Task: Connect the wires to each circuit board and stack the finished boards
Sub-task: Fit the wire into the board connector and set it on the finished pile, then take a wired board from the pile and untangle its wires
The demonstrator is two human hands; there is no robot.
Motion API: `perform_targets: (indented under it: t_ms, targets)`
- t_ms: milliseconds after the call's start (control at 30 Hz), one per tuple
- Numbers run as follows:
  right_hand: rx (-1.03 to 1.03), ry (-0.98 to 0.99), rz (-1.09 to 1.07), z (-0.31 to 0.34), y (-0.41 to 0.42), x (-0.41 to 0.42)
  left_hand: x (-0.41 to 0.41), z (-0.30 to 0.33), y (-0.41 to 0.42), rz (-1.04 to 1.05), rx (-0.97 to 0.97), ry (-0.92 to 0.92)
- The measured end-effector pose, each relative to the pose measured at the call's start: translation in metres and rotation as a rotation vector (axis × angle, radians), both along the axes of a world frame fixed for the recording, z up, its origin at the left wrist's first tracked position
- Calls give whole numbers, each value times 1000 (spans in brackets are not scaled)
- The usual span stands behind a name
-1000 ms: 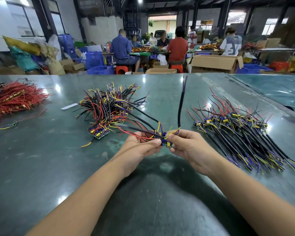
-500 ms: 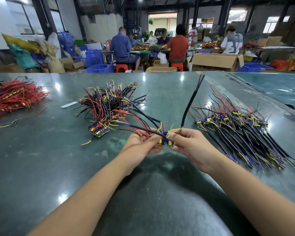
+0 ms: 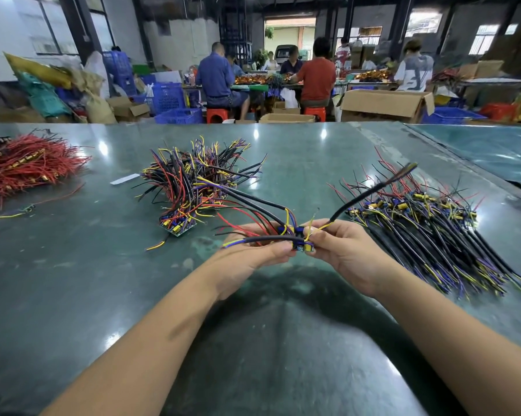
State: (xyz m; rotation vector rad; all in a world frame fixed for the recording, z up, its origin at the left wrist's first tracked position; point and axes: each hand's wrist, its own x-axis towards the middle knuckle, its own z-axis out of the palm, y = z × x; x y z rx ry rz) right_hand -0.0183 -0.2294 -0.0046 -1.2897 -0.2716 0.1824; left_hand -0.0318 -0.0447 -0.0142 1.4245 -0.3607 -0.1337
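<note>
My left hand (image 3: 250, 255) and my right hand (image 3: 347, 250) pinch a small circuit board (image 3: 301, 243) with blue and yellow parts between them, above the green table (image 3: 73, 280). Black, red and yellow wires trail from the board to the left. A black sheathed cable (image 3: 373, 190) runs from my right fingers up and to the right, its tip blurred. A heap of wired boards (image 3: 193, 187) lies to the left behind my hands. A spread pile of black cables with boards (image 3: 427, 232) lies at the right.
A bundle of red wires (image 3: 22, 166) lies at the table's far left, with a white strip (image 3: 124, 179) and a loose yellow wire (image 3: 16, 214) near it. Beyond the table, several people sit at benches among cardboard boxes (image 3: 385, 105) and blue crates (image 3: 175, 108).
The black cable in my right hand has swung from nearly upright down toward the right. Both hands stay on the board.
</note>
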Motion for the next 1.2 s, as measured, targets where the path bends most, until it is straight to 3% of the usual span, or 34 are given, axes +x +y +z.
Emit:
perform_targets:
  t_ms: [267,533,1033,1200]
  targets:
    - [-142,-55,-67,-3,3,0,-7,5,-11,162,213,-172]
    - [-206,-10,-13,0,-2,-2,1,-4,-7,65,130,-133]
    - [1,39,86,-4,-3,-5,-1,-1,6,-163,-63,23]
    - [39,7,168,-5,-2,-5,1,2,8,-203,-182,172]
